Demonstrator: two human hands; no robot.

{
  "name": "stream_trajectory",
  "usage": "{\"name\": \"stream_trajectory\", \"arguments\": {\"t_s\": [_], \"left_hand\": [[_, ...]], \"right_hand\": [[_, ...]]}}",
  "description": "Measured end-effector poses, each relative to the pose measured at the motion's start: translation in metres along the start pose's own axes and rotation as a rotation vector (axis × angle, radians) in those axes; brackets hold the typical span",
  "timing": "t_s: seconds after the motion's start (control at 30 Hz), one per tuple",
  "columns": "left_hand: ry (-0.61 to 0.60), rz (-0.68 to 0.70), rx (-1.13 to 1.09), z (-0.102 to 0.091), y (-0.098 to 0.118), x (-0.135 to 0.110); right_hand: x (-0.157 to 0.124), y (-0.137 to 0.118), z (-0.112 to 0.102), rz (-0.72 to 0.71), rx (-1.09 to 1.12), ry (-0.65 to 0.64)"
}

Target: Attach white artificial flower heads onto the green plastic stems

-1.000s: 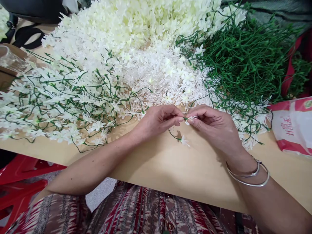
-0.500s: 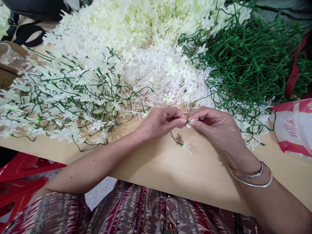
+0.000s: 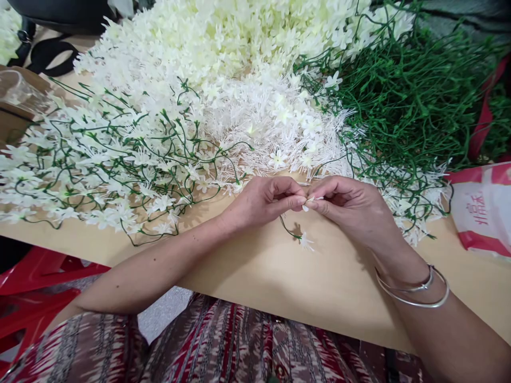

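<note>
Head view: both hands, left hand (image 3: pixel 261 199) and right hand (image 3: pixel 351 207), pinch one flower sprig (image 3: pixel 297 234); bag (image 3: pixel 485 207) contents hidden

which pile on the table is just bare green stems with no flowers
The green stem pile at the far right, beyond the right hand; the other piles carry white blossoms.

A tan wooden table (image 3: pixel 303 298) fills the view under soft, even light. Heaped on it toward its far edge is a pile of cream flowers (image 3: pixel 239 42), with a tangle of bare green stems (image 3: pixel 411 101) to the pile's right. A red and white bag (image 3: pixel 483 210) lies at the table's right end. A red plastic stool (image 3: pixel 35 287) stands below the table's left edge.
</note>
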State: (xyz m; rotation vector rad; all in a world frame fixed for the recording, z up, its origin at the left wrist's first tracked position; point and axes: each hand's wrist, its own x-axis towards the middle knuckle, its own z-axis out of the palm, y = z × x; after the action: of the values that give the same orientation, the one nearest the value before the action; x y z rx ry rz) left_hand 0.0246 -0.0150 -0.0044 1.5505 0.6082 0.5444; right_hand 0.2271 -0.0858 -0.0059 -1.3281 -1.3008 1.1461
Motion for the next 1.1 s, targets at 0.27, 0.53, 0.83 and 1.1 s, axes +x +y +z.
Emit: {"name": "stream_trajectory", "arguments": {"t_s": [0.27,0.53,0.83,1.1], "left_hand": [[-0.002,-0.034,-0.284,0.003,0.008,0.001],[0.072,-0.035,-0.449,-0.003,0.005,0.003],[0.467,-0.025,-0.582,-0.041,0.021,-0.003],[0.311,-0.032,-0.436,-0.036,0.008,0.004]], "right_hand": [[0.006,0.011,-0.009,-0.003,0.25,0.073],[0.009,0.013,-0.006,-0.007,0.285,0.076],[0.007,0.016,-0.006,-0.023,0.27,0.06],[0.008,0.022,-0.007,-0.048,0.239,0.048]]}}
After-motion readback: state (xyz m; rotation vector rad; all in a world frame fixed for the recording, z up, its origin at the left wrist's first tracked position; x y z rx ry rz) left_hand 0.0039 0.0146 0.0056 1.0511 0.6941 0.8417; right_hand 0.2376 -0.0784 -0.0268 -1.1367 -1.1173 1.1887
